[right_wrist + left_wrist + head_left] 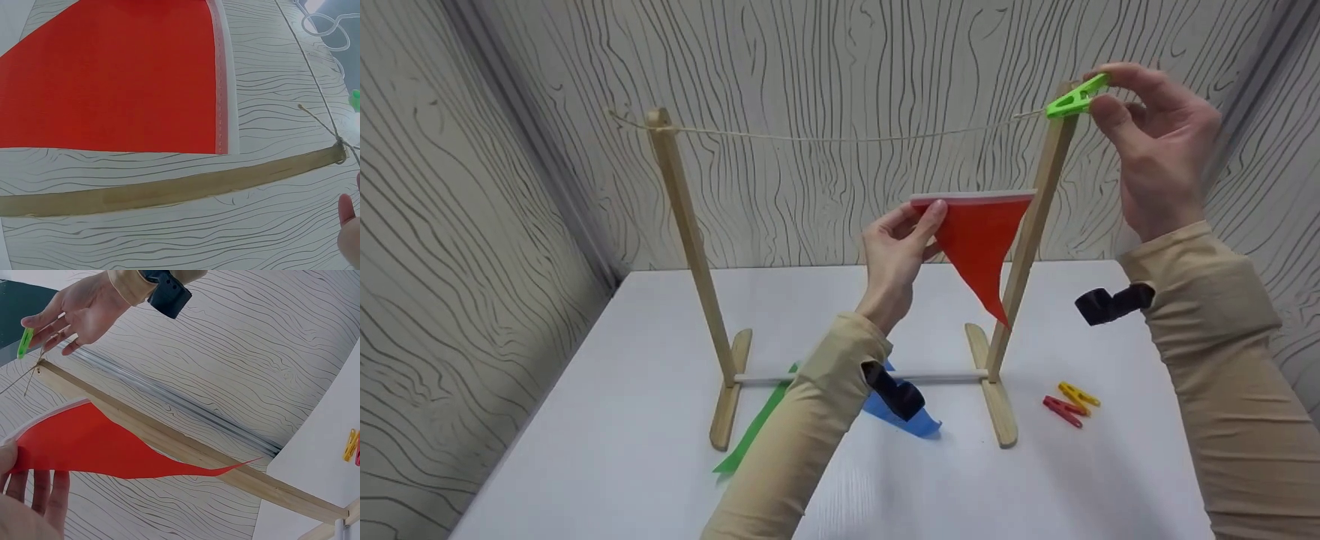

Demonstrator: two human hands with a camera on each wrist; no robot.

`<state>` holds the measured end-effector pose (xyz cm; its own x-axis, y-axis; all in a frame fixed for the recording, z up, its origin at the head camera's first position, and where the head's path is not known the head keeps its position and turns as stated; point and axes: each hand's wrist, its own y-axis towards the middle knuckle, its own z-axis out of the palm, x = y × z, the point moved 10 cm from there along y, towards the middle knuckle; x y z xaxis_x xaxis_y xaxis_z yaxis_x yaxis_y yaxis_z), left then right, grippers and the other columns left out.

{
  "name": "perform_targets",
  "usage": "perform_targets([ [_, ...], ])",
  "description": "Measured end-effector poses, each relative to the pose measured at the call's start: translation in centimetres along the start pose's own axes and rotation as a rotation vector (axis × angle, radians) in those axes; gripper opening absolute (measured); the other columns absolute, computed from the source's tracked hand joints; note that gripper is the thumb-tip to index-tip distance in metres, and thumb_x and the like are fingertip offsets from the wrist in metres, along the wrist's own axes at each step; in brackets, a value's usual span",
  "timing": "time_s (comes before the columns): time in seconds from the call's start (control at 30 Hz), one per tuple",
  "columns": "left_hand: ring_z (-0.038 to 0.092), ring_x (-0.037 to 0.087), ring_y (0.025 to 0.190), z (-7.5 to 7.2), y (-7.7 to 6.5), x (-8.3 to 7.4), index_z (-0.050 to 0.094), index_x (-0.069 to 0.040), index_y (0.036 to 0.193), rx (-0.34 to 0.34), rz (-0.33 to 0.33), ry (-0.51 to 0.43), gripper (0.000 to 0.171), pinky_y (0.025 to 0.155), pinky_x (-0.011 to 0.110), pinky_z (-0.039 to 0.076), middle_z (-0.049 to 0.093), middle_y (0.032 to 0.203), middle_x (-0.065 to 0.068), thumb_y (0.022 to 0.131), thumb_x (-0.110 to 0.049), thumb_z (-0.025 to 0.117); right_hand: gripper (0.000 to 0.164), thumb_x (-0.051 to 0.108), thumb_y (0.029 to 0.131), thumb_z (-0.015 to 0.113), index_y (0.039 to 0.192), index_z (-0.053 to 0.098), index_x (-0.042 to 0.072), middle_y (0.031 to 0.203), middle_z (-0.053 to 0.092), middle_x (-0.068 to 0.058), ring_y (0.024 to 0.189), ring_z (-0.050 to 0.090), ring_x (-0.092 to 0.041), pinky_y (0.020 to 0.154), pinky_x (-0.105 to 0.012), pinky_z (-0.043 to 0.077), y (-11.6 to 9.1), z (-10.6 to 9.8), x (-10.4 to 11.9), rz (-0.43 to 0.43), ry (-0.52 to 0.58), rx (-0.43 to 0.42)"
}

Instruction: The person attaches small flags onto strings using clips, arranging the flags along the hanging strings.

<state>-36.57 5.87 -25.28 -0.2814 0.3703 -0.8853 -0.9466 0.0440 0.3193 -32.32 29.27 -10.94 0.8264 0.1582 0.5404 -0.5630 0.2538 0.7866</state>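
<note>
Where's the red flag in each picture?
Head: the red flag is right of centre, its top edge pinched by the left hand.
Left wrist: the red flag is left of centre, its tip pointing right.
Right wrist: the red flag is big, at upper left.
Shared landmark: the wooden post nearest the flag.

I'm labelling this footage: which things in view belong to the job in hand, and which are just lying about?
In the job:
red pennant, held by the left hand
green peg, pinched by the right hand
string
wooden frame

Lying about, perhaps for later:
yellow peg
red peg
green cloth
blue cloth
</note>
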Motion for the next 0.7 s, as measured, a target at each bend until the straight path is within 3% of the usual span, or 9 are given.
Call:
perform_targets([
  [0.2,0.072,0.015,0.093,0.3,0.2,-0.4,0.071,-0.003,0.115,-0.007,0.011,-0.010,0.025,0.084,0.036,0.062,0.074,0.109,0.016,0.095,-0.018,0.070,0.026,-0.003,0.080,0.079,0.104,0.072,-0.010,0.095,0.078,-0.010,0.077,0.063,-0.014,0.073,-0.021,0.045,0.7,0.4,-0.2,-0.004,-0.101,0.006],
  [0.43,0.071,0.013,0.094,0.8,0.5,-0.8,0.070,0.000,0.114,-0.006,0.017,-0.017,0.024,0.085,0.036,0.062,0.073,0.110,0.018,0.096,-0.016,0.069,0.026,0.003,0.081,0.080,0.104,0.074,-0.007,0.093,0.078,-0.001,0.080,0.061,-0.009,0.078,-0.020,0.036,1.0,1.4,-0.2,-0.044,-0.208,0.059],
  [0.7,0.070,0.012,0.093,1.4,0.8,-1.4,0.069,0.000,0.116,-0.007,0.045,-0.022,0.025,0.084,0.036,0.062,0.073,0.110,0.019,0.096,-0.015,0.068,0.026,0.005,0.081,0.081,0.104,0.074,-0.005,0.092,0.077,-0.001,0.074,0.057,-0.009,0.071,-0.018,0.040,1.3,1.9,-0.9,-0.012,-0.218,0.079],
])
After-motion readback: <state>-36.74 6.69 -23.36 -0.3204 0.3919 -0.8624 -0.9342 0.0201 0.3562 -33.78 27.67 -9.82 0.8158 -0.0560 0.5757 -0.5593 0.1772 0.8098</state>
